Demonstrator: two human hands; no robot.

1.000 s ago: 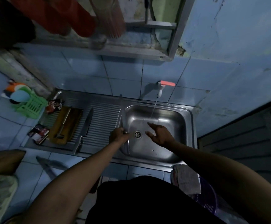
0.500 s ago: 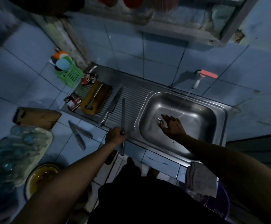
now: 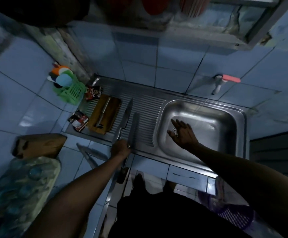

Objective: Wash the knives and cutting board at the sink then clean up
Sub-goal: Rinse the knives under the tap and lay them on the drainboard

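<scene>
Your left hand (image 3: pixel 121 149) is closed around the handle of a long knife (image 3: pixel 134 129). The blade points away from you and lies over the ribbed metal drainboard (image 3: pixel 146 107), next to the sink bowl (image 3: pixel 213 117). I cannot tell if the blade rests on the ribs or sits just above them.

Your right hand (image 3: pixel 182 133) is open, with the fingers spread. It holds nothing. It is inside the sink bowl, right over the drain. A thin line of water (image 3: pixel 201 107) falls from the tap (image 3: pixel 217 85) on the wall. The tap has a pink handle. The water comes down just past your right hand.

A second knife (image 3: pixel 125 117) lies on the drainboard, just left of the one you hold. The two blades sit side by side. Its handle ends close to your left hand.

A brown cutting board (image 3: pixel 105 115) lies on the far left of the drainboard. A small knife (image 3: pixel 103 111) lies on top of it. Two dark packets (image 3: pixel 79 120) sit by the board, one at its near corner and one at its far corner. A green basket (image 3: pixel 71 91) with colored things in it stands past the board.

On the blue tiled desk (image 3: pixel 28 103) to the left lies another wooden board (image 3: pixel 38 146). Two more knives (image 3: pixel 90 155) lie near it, crossed over each other. A gray cloth (image 3: pixel 223 188) hangs near the right front corner of the sink.
</scene>
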